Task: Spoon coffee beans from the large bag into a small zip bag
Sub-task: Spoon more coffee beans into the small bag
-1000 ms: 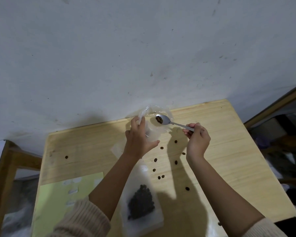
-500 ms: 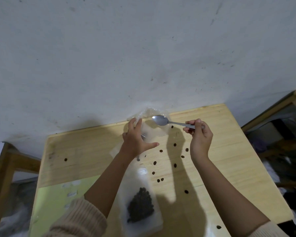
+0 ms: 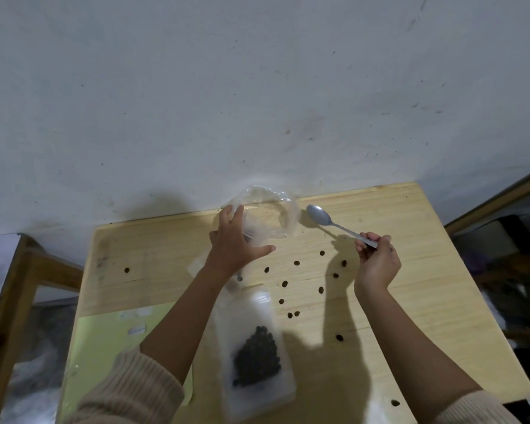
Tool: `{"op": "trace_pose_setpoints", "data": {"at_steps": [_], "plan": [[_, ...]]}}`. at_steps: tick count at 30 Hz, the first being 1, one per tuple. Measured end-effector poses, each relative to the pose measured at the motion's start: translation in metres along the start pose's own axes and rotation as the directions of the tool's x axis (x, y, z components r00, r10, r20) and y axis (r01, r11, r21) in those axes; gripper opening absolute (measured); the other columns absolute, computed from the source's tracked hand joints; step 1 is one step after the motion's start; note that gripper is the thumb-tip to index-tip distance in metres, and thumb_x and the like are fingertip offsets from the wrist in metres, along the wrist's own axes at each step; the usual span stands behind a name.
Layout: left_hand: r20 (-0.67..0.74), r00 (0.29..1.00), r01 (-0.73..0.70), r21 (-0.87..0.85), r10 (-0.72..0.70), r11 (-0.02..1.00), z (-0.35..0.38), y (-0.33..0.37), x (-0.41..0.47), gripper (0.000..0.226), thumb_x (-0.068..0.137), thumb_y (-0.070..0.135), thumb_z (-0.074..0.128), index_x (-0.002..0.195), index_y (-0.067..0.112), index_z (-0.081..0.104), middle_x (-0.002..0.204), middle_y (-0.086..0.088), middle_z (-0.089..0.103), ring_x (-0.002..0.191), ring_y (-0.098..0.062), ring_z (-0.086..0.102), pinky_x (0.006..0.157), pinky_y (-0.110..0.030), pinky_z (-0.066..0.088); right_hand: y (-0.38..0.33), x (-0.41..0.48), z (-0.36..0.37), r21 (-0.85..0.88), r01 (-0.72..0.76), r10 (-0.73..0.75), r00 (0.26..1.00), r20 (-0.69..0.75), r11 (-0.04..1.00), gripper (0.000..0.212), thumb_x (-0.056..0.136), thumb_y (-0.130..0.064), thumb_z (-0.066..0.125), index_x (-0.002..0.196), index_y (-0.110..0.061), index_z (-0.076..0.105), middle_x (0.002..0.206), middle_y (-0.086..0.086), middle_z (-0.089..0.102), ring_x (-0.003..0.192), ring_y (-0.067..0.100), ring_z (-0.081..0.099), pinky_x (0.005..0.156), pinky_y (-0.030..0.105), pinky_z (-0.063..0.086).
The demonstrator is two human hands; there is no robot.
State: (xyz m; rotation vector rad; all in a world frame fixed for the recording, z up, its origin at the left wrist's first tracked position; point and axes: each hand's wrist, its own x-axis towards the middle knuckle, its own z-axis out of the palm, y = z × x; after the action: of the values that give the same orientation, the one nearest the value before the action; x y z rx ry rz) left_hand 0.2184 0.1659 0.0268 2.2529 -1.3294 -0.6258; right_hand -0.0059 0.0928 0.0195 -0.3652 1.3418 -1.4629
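The left hand [image 3: 236, 243] is gripping the left rim of a clear bag [image 3: 276, 215] at the far edge of the wooden surface [image 3: 426, 270], close to the wall [image 3: 257, 87]. Its fingers are curling round the plastic and the thumb is pointing to the right. The mouth of the bag is standing open.

The right hand [image 3: 377, 261] is pinching the end of the handle of a metal spoon [image 3: 328, 220], with the fingers clenched on it. The bowl of the spoon is lying just beside the clear bag, on its right side, and it is looking empty.

A frosted bag [image 3: 251, 307] is lying flat near the person, between the two forearms, with a dark heap of coffee beans [image 3: 257, 356] inside. Loose beans [image 3: 284, 284] are lying scattered on the surface between the hands. A green sheet [image 3: 101, 341] is lying at the left.
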Motion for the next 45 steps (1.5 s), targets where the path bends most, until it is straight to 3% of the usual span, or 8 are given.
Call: {"op": "trace_pose_setpoints", "data": {"at_steps": [8, 13, 17, 20, 23, 35, 41, 45], "plan": [[-0.027, 1.0, -0.01, 0.011, 0.01, 1.0, -0.007, -0.005, -0.003, 0.109, 0.056, 0.053, 0.083, 0.143, 0.015, 0.029, 0.148, -0.007, 0.02, 0.134, -0.022, 0.031, 0.108, -0.047, 0.024, 0.007, -0.007, -0.001, -0.095, 0.024, -0.016, 0.997, 0.08, 0.995, 0.029, 0.099, -0.021, 0.044, 0.08, -0.008, 0.062, 0.084, 0.006, 0.064, 0.068, 0.012, 0.063, 0.074, 0.023, 0.053], [-0.021, 1.0, -0.016, 0.022, 0.017, 1.0, -0.008, -0.009, -0.009, 0.109, 0.056, 0.053, 0.083, 0.143, 0.015, 0.029, 0.148, -0.008, 0.019, 0.134, -0.023, 0.03, 0.108, -0.048, 0.024, 0.022, -0.023, 0.0, -0.321, 0.139, -0.037, 0.952, 0.304, 0.937, 0.029, 0.097, -0.02, 0.049, 0.111, 0.0, 0.065, 0.097, 0.003, 0.068, 0.09, 0.006, 0.065, 0.09, 0.021, 0.051], [-0.003, 1.0, -0.016, 0.025, 0.016, 1.0, -0.009, -0.01, -0.013, 0.112, 0.056, 0.054, 0.082, 0.144, 0.014, 0.026, 0.149, -0.009, 0.017, 0.136, -0.024, 0.027, 0.108, -0.049, 0.023, 0.038, -0.035, -0.003, -0.529, 0.426, -0.106, 0.841, 0.531, 0.734, 0.026, 0.094, -0.013, 0.054, 0.116, -0.006, 0.064, 0.117, 0.004, 0.064, 0.109, 0.008, 0.057, 0.097, 0.018, 0.045], [0.01, 1.0, -0.019, 0.036, 0.019, 0.999, -0.01, -0.013, -0.015, 0.115, 0.055, 0.057, 0.081, 0.145, 0.014, 0.024, 0.15, -0.009, 0.016, 0.137, -0.024, 0.025, 0.108, -0.049, 0.022, 0.048, -0.039, -0.002, -0.586, 0.565, -0.091, 0.761, 0.643, 0.581, 0.026, 0.091, -0.006, 0.057, 0.116, -0.003, 0.064, 0.12, 0.008, 0.062, 0.108, 0.011, 0.057, 0.097, 0.025, 0.046], [0.029, 0.999, -0.02, 0.039, 0.019, 0.999, -0.01, -0.015, -0.018, 0.115, 0.055, 0.059, 0.08, 0.145, 0.015, 0.024, 0.15, -0.008, 0.016, 0.138, -0.023, 0.024, 0.108, -0.047, 0.021, 0.052, -0.04, 0.004, -0.58, 0.67, -0.08, 0.683, 0.726, 0.463, 0.027, 0.089, -0.002, 0.058, 0.115, -0.003, 0.064, 0.12, 0.009, 0.061, 0.102, 0.014, 0.059, 0.089, 0.016, 0.045], [0.064, 0.997, -0.038, -0.005, 0.039, 0.999, -0.016, -0.017, -0.019, 0.118, 0.055, 0.061, 0.08, 0.146, 0.016, 0.021, 0.155, -0.006, 0.01, 0.141, -0.023, 0.019, 0.111, -0.048, 0.017, 0.052, -0.029, 0.017, -0.649, 0.73, 0.048, 0.656, 0.753, 0.214, 0.019, 0.083, 0.001, 0.054, 0.096, -0.005, 0.068, 0.094, 0.008, 0.054, 0.079, 0.018, 0.056, 0.07, 0.0, 0.034], [0.083, 0.996, -0.044, -0.015, 0.045, 0.999, -0.017, -0.018, -0.019, 0.12, 0.053, 0.062, 0.079, 0.147, 0.017, 0.019, 0.156, -0.006, 0.007, 0.143, -0.022, 0.014, 0.111, -0.049, 0.018, 0.05, -0.023, 0.019, -0.641, 0.751, 0.092, 0.635, 0.767, 0.159, 0.027, 0.081, 0.005, 0.056, 0.104, -0.002, 0.068, 0.1, 0.016, 0.058, 0.093, 0.027, 0.056, 0.079, 0.016, 0.033], [0.058, 0.997, -0.044, -0.043, 0.047, 0.998, -0.019, -0.019, -0.019, 0.12, 0.052, 0.061, 0.081, 0.147, 0.017, 0.021, 0.156, -0.006, 0.007, 0.143, -0.021, 0.015, 0.111, -0.05, 0.019, 0.042, -0.031, 0.024, -0.629, 0.74, -0.027, 0.653, 0.757, 0.239, 0.019, 0.086, -0.001, 0.056, 0.101, 0.002, 0.067, 0.102, 0.02, 0.057, 0.096, 0.029, 0.056, 0.08, 0.029, 0.045]]}}
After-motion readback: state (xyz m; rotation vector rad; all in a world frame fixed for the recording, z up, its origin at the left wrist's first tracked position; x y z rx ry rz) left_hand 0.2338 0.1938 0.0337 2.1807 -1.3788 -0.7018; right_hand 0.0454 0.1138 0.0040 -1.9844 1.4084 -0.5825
